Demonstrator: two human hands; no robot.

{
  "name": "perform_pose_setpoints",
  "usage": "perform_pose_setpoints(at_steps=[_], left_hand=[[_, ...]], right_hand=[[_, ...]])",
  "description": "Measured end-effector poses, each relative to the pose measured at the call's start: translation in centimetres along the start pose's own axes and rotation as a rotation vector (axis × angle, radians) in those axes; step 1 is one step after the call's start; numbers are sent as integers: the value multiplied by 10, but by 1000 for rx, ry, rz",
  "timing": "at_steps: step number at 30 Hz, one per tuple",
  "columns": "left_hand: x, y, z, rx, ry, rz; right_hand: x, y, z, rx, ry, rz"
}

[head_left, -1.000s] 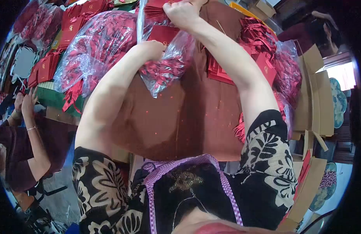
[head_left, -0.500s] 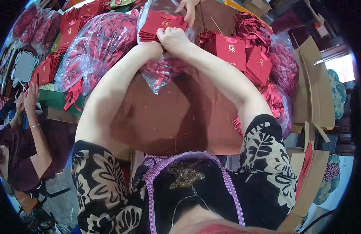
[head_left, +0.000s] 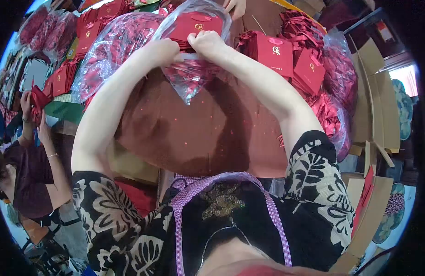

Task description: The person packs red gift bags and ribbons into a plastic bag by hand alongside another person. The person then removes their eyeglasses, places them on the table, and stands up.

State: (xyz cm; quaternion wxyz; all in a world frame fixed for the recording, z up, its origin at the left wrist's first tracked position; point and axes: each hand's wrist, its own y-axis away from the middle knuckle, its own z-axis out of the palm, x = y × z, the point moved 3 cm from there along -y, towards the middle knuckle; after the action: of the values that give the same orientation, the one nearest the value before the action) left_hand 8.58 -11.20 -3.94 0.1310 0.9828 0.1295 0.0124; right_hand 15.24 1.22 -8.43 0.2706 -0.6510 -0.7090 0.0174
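A clear plastic bag (head_left: 190, 92) lies at the far side of the brown table, with a stack of red paper gift bags (head_left: 188, 26) with gold lettering inside it. My left hand (head_left: 165, 51) is closed on the bag's near edge, its fingertips mostly turned away from me. Close by on the right, my right hand (head_left: 208, 45) makes a fist at the front of the red stack and grips the same plastic edge. Red ribbons show through the plastic below my hands.
Another plastic bag full of red ribboned pieces (head_left: 118, 50) lies to the left. More red gift bags (head_left: 274, 53) stand at right, beside cardboard boxes (head_left: 382, 96). A co-worker's hand (head_left: 235, 7) is at the top; another person (head_left: 31, 179) handles a red piece at left.
My left hand has moved left and slightly up, widening the gap from my right hand. The plastic now stands out around the stack. The person at left now has a red piece in hand.
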Motion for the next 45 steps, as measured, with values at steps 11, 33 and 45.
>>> perform_pose_setpoints(at_steps=[11, 33, 45], left_hand=[[-7, -107, 6, 482, 219, 228], [22, -111, 41, 79, -106, -61], [17, -110, 41, 105, 28, -119]], right_hand=[[-3, 22, -3, -5, 19, 11], [53, 94, 37, 344, -1102, 685], [75, 83, 15, -346, -447, 484]])
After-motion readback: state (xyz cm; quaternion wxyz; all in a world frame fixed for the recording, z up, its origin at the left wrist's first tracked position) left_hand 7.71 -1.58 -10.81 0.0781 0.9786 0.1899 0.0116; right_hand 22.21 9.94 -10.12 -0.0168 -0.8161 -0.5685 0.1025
